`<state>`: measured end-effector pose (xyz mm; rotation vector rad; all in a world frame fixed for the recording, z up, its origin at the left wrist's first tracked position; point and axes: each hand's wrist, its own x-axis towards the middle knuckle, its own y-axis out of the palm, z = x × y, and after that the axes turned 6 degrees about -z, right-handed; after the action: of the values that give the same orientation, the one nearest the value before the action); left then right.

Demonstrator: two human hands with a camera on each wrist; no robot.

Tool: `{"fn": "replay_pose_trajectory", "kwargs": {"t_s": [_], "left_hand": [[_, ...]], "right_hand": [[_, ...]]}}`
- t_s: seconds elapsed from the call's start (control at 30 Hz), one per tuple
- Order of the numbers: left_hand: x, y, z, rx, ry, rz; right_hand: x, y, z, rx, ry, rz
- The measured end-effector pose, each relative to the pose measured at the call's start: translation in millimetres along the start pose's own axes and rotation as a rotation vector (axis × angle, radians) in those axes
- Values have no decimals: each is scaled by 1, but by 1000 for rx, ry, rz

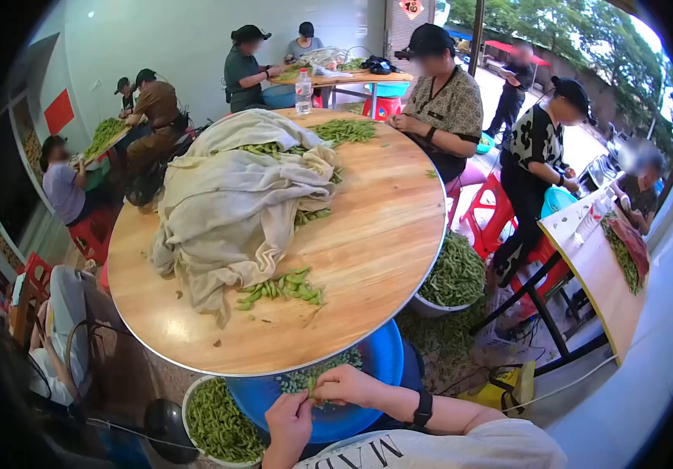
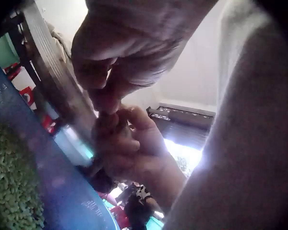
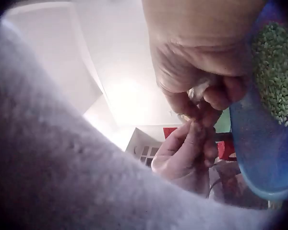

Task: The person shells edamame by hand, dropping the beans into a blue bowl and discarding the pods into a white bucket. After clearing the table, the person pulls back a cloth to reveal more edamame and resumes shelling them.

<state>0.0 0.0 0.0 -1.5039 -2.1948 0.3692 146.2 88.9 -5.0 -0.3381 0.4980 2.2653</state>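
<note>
Both hands meet fingertip to fingertip over a blue basin (image 1: 391, 356). A small green bean pod (image 1: 311, 384) shows between them, pinched by the left hand (image 1: 288, 426) and the right hand (image 1: 346, 385). Shelled green beans (image 3: 278, 72) fill the bottom of the basin. In the left wrist view the left hand (image 2: 129, 43) is above and the right hand (image 2: 139, 148) below, thumbs close together. Something pale (image 3: 200, 90) sits within the right hand's curled fingers in the right wrist view. The pod is mostly hidden by fingers.
A round wooden table (image 1: 375, 234) stands just ahead, bearing a pale cloth (image 1: 227, 203) over bean pods and a loose pile of pods (image 1: 282, 288). White buckets of pods stand left (image 1: 223, 422) and right (image 1: 454, 273). Several people work at other tables.
</note>
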Motion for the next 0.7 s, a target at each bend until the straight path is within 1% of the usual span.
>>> {"fn": "replay_pose_trajectory", "kwargs": {"t_s": [0.07, 0.17, 0.27, 0.37, 0.4, 0.47, 0.5, 0.57, 0.6, 0.67, 0.7], "left_hand": [[-3, 6, 0, 34, 79, -27], [-7, 2, 21, -14, 93, -72], [-8, 3, 20, 25, 84, -114], [-9, 4, 27, 55, 115, -132], [-6, 0, 25, -95, -85, -67], [-3, -14, 15, -398, -519, 44], [-4, -15, 16, -574, -549, 26], [-8, -12, 29, -767, -640, 20], [-9, -14, 28, -744, -636, -19], [-9, -16, 27, -697, -611, -77], [-12, -17, 27, -733, -620, -76]], "right_hand": [[0, -5, -6, 43, 15, 19], [8, 8, -10, 44, 20, -20], [7, 15, -1, -14, -12, -65], [17, 16, -17, -18, -21, -100], [17, 13, -16, -27, -3, -58], [12, 13, -8, -164, -48, -95], [11, 16, -7, -220, -59, -95], [16, 10, -9, -350, -93, 15], [12, 13, -3, -446, -120, -49], [3, 26, 10, -518, -248, -121], [-2, 30, 13, -552, -310, -163]]}}
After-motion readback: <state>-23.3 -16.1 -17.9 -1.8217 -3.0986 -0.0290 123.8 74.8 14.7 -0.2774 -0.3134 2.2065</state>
